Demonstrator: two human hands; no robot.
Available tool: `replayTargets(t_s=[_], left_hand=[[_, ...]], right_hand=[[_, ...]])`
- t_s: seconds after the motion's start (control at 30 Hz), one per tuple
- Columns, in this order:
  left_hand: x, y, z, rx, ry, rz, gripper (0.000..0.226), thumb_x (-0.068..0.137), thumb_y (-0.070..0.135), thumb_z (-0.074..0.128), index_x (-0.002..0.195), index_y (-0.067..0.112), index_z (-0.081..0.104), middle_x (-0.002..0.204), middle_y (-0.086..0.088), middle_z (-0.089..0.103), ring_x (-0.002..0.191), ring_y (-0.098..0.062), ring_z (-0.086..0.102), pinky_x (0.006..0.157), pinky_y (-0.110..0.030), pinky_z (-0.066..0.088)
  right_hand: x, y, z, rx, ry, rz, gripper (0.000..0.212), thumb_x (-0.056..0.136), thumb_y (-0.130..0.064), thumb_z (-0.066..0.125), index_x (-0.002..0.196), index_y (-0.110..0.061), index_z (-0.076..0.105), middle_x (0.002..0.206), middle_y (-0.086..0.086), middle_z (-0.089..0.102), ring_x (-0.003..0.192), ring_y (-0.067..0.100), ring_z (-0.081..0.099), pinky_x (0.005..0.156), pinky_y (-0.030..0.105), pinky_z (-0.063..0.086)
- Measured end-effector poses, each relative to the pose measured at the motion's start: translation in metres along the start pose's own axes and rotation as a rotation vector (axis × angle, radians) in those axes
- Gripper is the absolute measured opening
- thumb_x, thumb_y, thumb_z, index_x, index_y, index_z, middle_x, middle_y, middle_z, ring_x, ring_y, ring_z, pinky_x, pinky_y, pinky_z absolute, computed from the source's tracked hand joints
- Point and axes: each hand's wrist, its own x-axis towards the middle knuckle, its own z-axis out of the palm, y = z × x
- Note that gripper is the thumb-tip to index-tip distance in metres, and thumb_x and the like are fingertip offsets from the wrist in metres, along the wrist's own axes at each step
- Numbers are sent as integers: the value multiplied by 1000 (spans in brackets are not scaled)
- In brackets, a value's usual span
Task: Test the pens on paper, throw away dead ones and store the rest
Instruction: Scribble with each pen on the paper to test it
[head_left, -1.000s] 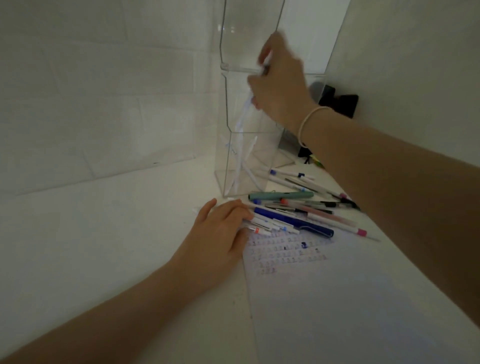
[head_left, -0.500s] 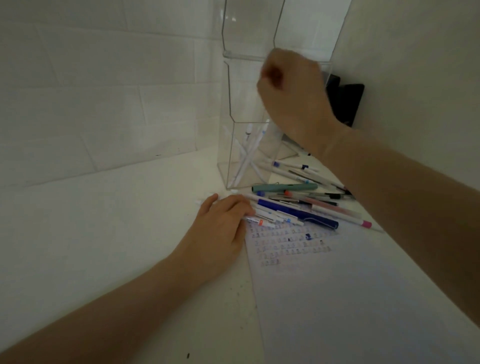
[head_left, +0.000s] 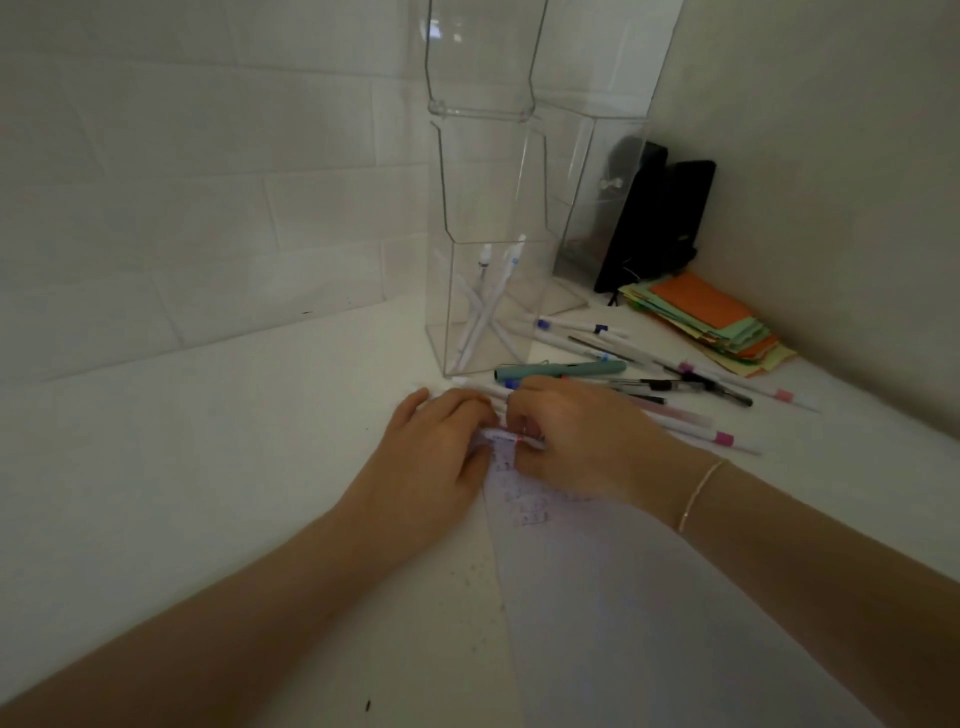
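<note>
Your left hand (head_left: 436, 452) lies palm down on the white counter (head_left: 208, 467), at the left edge of the paper (head_left: 623, 597). Its fingers are slightly bent and reach toward a white pen (head_left: 511, 438) with a red mark; whether they pinch that pen or only touch it you cannot tell, since the fingertips are hidden against your other hand.

Behind your hands stands a tall clear holder (head_left: 485, 234), set on the counter near the tiled wall (head_left: 182, 182). A few white pens (head_left: 485, 306) lean crossed inside its bottom part, tips down.

Your right hand (head_left: 582, 441) meets the left one just over the top of the paper. Its fingers curl down around the same white pen with the red mark, which lies across the sheet's upper edge, so this hand grips it. Small rows of test scribbles (head_left: 524, 499) show on the paper just below both hands. A thin bracelet (head_left: 698, 493) sits on your right wrist.

Beyond your right hand, a loose pile of pens spreads over the counter: a teal pen (head_left: 561, 370) lies just in front of the holder, white pens with blue caps (head_left: 571, 326) lie behind it, and pens with pink bands (head_left: 723, 439) stretch out to the right.

Further right, in the corner, a black object (head_left: 660, 223) stands against the wall, partly behind a second clear holder (head_left: 592, 197). A stack of orange, green and yellow paper slips (head_left: 711, 322) lies beside it on the counter.
</note>
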Motion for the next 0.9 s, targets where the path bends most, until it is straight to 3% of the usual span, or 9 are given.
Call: replayTargets(t_s=[0.1,0.23,0.3,0.37,0.47,0.53,0.6,0.77,0.9], left_hand=[[0,1,-2,-4,0,-16,38,87,33,34,116,20,55,115,3,58,111,-17,52,110,-38,25],[-2,6,-3,-41,27,-33,49,94,41,20,130,20,47,127,2,54,119,-14,47,113,-37,17],[-2,7,-3,-33,33,-26,61,91,47,11,131,19,47,131,3,52,123,-13,44,114,-36,14],[-3,6,-3,-22,22,-13,62,89,51,12,133,21,45,135,5,48,128,-10,39,115,-34,11],[-2,4,-3,12,-2,-8,63,88,58,17,136,24,40,141,8,41,131,-5,30,115,-30,6],[-2,4,-2,22,-16,-10,58,90,57,22,137,26,38,142,9,39,131,-4,29,114,-28,4],[-3,5,-1,21,-18,-11,52,93,50,25,137,26,38,142,10,39,131,-3,30,114,-27,3],[-4,5,-3,7,-12,14,52,93,48,18,132,26,44,140,11,40,129,1,25,111,-21,-2],[-4,6,-3,-36,-16,47,42,94,38,27,129,26,48,142,9,39,130,1,24,111,-20,-5]], right_hand=[[-2,6,-17,276,-14,167,7,80,-25,65,83,-24,59,94,-7,56,87,16,58,67,23,45],[-8,20,-31,1085,149,302,9,86,-9,62,89,-12,69,79,-9,73,77,4,69,70,20,54],[-8,23,-25,1561,205,268,10,89,-9,56,89,-7,66,93,4,74,96,19,70,86,30,54],[-6,23,-18,1968,285,276,10,89,-15,54,85,-9,60,89,10,69,96,26,68,92,37,52],[0,25,-14,2415,440,345,18,92,-24,48,79,-13,53,61,0,47,53,13,50,56,23,48],[4,26,-15,2496,487,378,34,95,-35,41,70,-14,48,53,-4,33,39,8,28,40,17,24],[6,26,-15,2520,519,406,43,94,-41,38,60,-15,43,47,-5,26,34,9,20,39,18,13],[7,30,-16,2505,558,411,35,89,-30,34,56,-17,36,44,-5,23,34,9,17,38,19,12],[-1,34,-24,2364,526,395,42,84,-30,53,53,-20,27,43,-4,23,38,10,20,39,20,20]])
